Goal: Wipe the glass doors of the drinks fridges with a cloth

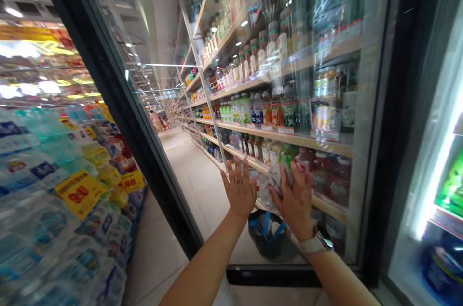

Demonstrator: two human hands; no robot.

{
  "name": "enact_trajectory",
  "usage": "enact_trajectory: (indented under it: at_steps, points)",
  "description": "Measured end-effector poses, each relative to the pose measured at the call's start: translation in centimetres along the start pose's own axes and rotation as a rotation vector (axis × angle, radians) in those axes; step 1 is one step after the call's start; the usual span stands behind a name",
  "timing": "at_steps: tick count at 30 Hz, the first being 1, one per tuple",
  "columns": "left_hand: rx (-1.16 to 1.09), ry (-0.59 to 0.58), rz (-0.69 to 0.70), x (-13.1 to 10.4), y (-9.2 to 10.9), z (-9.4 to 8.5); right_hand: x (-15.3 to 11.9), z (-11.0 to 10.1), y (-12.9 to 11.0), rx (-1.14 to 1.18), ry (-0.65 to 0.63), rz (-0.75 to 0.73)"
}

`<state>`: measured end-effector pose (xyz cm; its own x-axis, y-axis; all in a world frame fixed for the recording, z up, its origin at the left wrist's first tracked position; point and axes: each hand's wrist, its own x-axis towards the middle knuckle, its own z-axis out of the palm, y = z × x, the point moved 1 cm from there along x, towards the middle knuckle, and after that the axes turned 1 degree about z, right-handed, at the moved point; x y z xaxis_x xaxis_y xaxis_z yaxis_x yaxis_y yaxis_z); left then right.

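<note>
At the middle of the view: one glass door is standing in its black frame [115,89], the left bar slanting from 10 o'clock down toward 7.
Left hand: one [240,192], at 6 o'clock, is spreading its fingers upward before the glass, gripping nothing.
Right hand: one [295,195], at 4 o'clock, is extending its fingers unclenched; a pale crumpled patch [267,190] is showing beside it, on which side of the glass I cannot tell.
Contact: both palms are facing the pane; actual touching is hard to tell.
Watch: one [323,241] is circling the right wrist.
Bag: one dark bag with blue handles [265,246] is showing through the glass at 5 o'clock.
Orange bottles: two [277,115] are standing shelved at 2 o'clock.
Yellow price signs: two large ones [81,192] are hanging toward 8 o'clock, among bottle packs [39,219].
</note>
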<state>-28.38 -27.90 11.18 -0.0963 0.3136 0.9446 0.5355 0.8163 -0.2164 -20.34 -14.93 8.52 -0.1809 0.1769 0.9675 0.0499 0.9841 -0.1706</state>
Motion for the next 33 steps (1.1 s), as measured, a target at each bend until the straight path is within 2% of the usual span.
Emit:
enact_trajectory:
  at_steps: [5, 8, 11, 16, 18, 20, 24, 26, 29, 33]
  points:
    - [-0.055, -0.056, 0.008, -2.7, 3.2, 0.3, -0.5, -1.9, 3.9, -0.001, 0.083, 0.112]
    - [-0.072, -0.012, -0.018, -4.0, 4.5, 0.8, -0.7, -2.2, 5.6, 0.090, 0.100, 0.130]
    - [-0.064, 0.035, -0.006, -4.5, 4.8, 1.5, -1.8, -1.2, 5.1, 0.108, 0.040, 0.114]
    - [-0.047, 0.026, 0.029, -4.7, 4.3, 2.0, -4.9, 1.0, 2.2, 0.048, 0.016, -0.004]
    - [-0.051, 0.018, 0.036, -4.9, 4.2, 2.1, -5.2, 1.2, 2.1, 0.012, 0.016, -0.072]
    - [-0.053, 0.018, 0.029, -5.1, 4.2, 2.2, -4.4, 0.9, 3.0, -0.019, 0.035, -0.080]
    - [-0.039, 0.017, 0.005, -5.4, 4.4, 2.2, -1.1, -0.8, 6.3, 0.004, 0.202, 0.178]
    - [-0.026, 0.014, 0.002, -5.5, 4.6, 2.1, -0.1, -1.1, 7.0, 0.051, 0.269, 0.270]
    - [-0.009, 0.015, -0.002, -5.6, 4.7, 2.1, -1.0, -0.1, 5.8, 0.048, 0.257, 0.228]
    - [0.003, 0.026, -0.005, -5.6, 4.6, 2.2, -5.3, 2.1, 2.2, 0.010, 0.120, -0.057]
